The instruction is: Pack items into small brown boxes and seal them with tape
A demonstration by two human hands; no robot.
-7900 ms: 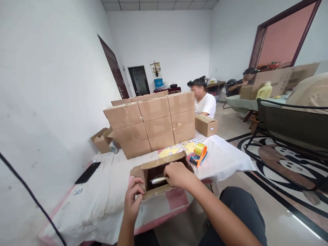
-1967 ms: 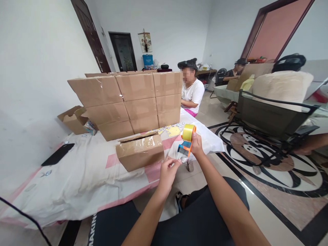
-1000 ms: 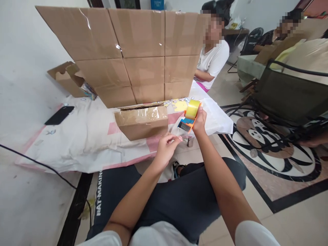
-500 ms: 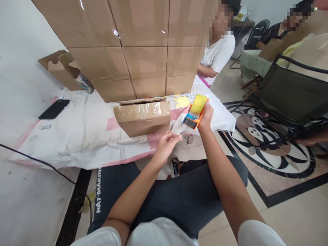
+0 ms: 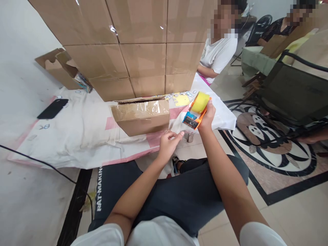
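Observation:
My right hand grips an orange and blue tape dispenser loaded with a roll of yellowish tape, held above the table's right front edge. Just below and left of the dispenser is my left hand, its fingers curled and thumb pointing toward the dispenser. Whatever sits between those fingers is too small or clear to make out. A small brown cardboard box, with clear tape shining along its upper face, rests on the table left of the dispenser.
Behind the box rises a stack of taped cartons. A black phone-like object and an opened carton lie on the cloth-covered table to the left. A person in white sits beyond it; a dark folding chair stands right.
My left hand has moved slightly up and right, closer to the dispenser. A clear strip seen at its fingertips earlier no longer shows plainly. The dispenser has tilted a little; the box stays put.

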